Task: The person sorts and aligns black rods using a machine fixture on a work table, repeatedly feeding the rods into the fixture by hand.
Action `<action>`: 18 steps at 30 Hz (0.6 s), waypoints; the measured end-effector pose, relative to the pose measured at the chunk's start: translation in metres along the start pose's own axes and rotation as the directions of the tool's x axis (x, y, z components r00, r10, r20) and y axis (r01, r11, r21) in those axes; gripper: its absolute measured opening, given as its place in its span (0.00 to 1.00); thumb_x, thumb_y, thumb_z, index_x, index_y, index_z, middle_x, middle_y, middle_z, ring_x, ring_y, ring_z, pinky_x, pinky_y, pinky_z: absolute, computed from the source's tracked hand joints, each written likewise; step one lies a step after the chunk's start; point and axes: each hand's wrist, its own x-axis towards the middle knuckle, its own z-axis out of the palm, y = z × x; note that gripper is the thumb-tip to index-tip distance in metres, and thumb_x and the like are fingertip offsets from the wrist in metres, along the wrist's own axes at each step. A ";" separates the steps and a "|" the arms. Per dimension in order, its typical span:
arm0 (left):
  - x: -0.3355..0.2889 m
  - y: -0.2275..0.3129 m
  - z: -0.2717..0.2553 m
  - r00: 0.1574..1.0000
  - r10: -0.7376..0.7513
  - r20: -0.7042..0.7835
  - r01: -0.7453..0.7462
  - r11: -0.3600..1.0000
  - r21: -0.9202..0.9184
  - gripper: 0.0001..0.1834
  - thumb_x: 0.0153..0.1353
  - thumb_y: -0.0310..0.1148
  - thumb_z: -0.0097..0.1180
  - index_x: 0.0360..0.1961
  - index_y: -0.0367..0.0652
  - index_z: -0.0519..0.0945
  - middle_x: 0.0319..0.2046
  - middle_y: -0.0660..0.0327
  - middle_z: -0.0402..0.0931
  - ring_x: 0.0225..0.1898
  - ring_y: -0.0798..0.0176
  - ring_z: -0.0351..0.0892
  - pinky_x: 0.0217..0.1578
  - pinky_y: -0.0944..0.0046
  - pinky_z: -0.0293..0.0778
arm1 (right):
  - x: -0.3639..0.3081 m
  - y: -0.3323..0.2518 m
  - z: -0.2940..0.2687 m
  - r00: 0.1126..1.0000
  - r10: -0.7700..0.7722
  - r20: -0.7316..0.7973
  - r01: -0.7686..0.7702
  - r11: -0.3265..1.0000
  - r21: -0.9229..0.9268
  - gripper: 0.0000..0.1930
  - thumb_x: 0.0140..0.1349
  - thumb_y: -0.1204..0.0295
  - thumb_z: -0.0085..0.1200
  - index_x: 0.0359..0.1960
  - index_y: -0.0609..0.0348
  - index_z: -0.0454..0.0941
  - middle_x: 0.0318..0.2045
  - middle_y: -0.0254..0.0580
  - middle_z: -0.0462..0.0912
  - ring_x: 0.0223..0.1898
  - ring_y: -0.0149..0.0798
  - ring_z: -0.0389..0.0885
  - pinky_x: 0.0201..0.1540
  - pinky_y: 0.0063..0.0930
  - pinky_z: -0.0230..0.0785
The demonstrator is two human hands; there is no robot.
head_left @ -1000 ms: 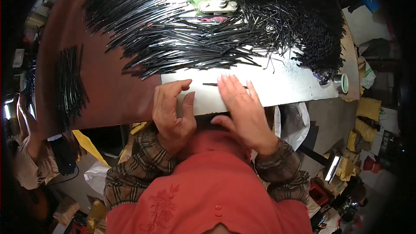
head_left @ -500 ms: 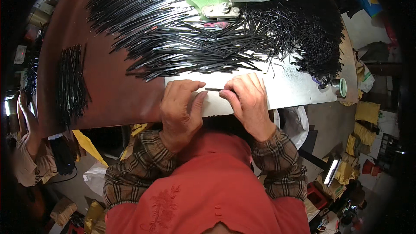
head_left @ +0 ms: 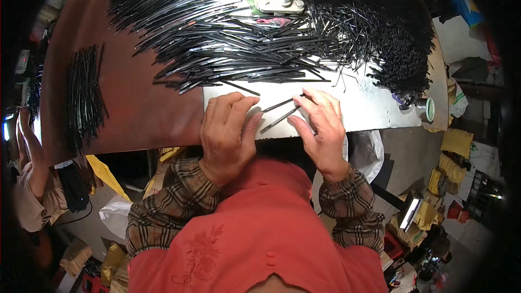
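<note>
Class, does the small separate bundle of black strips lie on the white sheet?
No, the small bundle lies on the brown tabletop, left of the white sheet.

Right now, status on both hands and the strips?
Left hand open. Right hand open, at the ends of two black strips. Larger strip pile just beyond both hands.

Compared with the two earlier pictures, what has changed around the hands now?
The left hand has shifted right since the first picture. The right hand lay flat over a strip, then pinched it; now its thumb and forefinger are apart, its grip unclear. Two dark strips now show between the hands; another strip juts from the pile beside the left hand. The separate bundle stays put.
</note>
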 end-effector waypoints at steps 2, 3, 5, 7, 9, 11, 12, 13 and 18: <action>-0.001 0.000 0.000 1.000 -0.001 0.004 0.001 1.000 0.003 0.16 0.48 0.21 0.62 0.40 0.41 0.79 0.36 0.56 0.74 0.38 0.51 0.73 0.39 0.57 0.69 | -0.002 0.002 -0.002 1.000 -0.010 0.005 0.009 1.000 0.012 0.18 0.50 0.74 0.64 0.45 0.56 0.79 0.46 0.43 0.77 0.49 0.49 0.73 0.52 0.39 0.66; -0.002 -0.001 0.000 1.000 -0.009 -0.019 0.009 1.000 -0.022 0.15 0.49 0.20 0.62 0.40 0.40 0.79 0.36 0.56 0.74 0.37 0.51 0.73 0.38 0.57 0.70 | -0.002 0.002 -0.003 1.000 -0.023 0.010 0.022 0.999 0.025 0.19 0.49 0.74 0.65 0.45 0.56 0.79 0.45 0.43 0.77 0.48 0.49 0.73 0.51 0.39 0.66; -0.003 -0.002 -0.001 0.999 -0.014 -0.039 0.013 0.999 -0.047 0.14 0.50 0.20 0.62 0.39 0.40 0.79 0.35 0.56 0.74 0.37 0.51 0.74 0.38 0.58 0.70 | 0.006 0.001 -0.007 0.997 -0.034 0.067 0.033 0.999 0.017 0.20 0.48 0.73 0.65 0.45 0.56 0.78 0.44 0.42 0.77 0.47 0.49 0.73 0.50 0.39 0.66; -0.005 -0.003 -0.003 0.996 -0.004 -0.087 -0.002 0.998 -0.065 0.12 0.51 0.20 0.60 0.38 0.39 0.79 0.34 0.55 0.75 0.36 0.52 0.74 0.38 0.60 0.70 | 0.019 0.002 -0.013 0.992 -0.044 0.121 0.043 0.999 0.008 0.20 0.47 0.71 0.65 0.45 0.56 0.78 0.42 0.41 0.77 0.46 0.48 0.73 0.48 0.38 0.66; -0.008 -0.004 -0.006 0.994 -0.049 -0.095 0.039 0.994 -0.098 0.11 0.52 0.20 0.60 0.39 0.38 0.79 0.34 0.54 0.75 0.36 0.52 0.74 0.38 0.61 0.70 | 0.036 0.006 -0.016 0.954 -0.187 0.234 0.181 0.982 0.047 0.23 0.46 0.68 0.65 0.47 0.55 0.77 0.42 0.40 0.77 0.44 0.47 0.73 0.46 0.36 0.66; -0.009 -0.004 -0.008 0.990 -0.094 -0.102 0.080 0.988 -0.133 0.10 0.53 0.20 0.59 0.39 0.38 0.79 0.34 0.54 0.75 0.35 0.52 0.75 0.39 0.61 0.70 | 0.045 0.005 -0.021 0.944 -0.187 0.270 0.180 0.982 0.052 0.18 0.49 0.67 0.63 0.41 0.56 0.76 0.38 0.39 0.76 0.41 0.45 0.73 0.45 0.37 0.65; -0.009 -0.004 -0.009 0.991 -0.093 -0.099 0.079 0.988 -0.131 0.10 0.54 0.20 0.59 0.39 0.38 0.78 0.33 0.54 0.75 0.35 0.53 0.75 0.38 0.62 0.71 | 0.046 0.006 -0.024 0.905 -0.176 0.386 0.178 0.984 0.031 0.15 0.50 0.67 0.63 0.38 0.56 0.74 0.36 0.40 0.75 0.40 0.45 0.72 0.43 0.37 0.64; -0.009 -0.004 -0.010 0.991 -0.092 -0.096 0.079 0.988 -0.130 0.10 0.54 0.20 0.59 0.39 0.38 0.78 0.33 0.54 0.75 0.34 0.54 0.75 0.37 0.63 0.71 | 0.047 0.007 -0.025 0.853 -0.158 0.497 0.177 0.984 0.010 0.13 0.51 0.68 0.62 0.34 0.57 0.72 0.33 0.40 0.74 0.39 0.45 0.72 0.42 0.38 0.64; -0.009 0.005 -0.010 0.992 -0.126 0.025 0.129 0.974 -0.185 0.08 0.56 0.20 0.59 0.38 0.36 0.78 0.32 0.54 0.76 0.29 0.58 0.76 0.30 0.66 0.72 | 0.031 0.002 -0.021 0.917 -0.133 0.375 0.130 0.991 0.032 0.10 0.55 0.70 0.59 0.31 0.59 0.70 0.28 0.43 0.72 0.34 0.48 0.72 0.38 0.39 0.64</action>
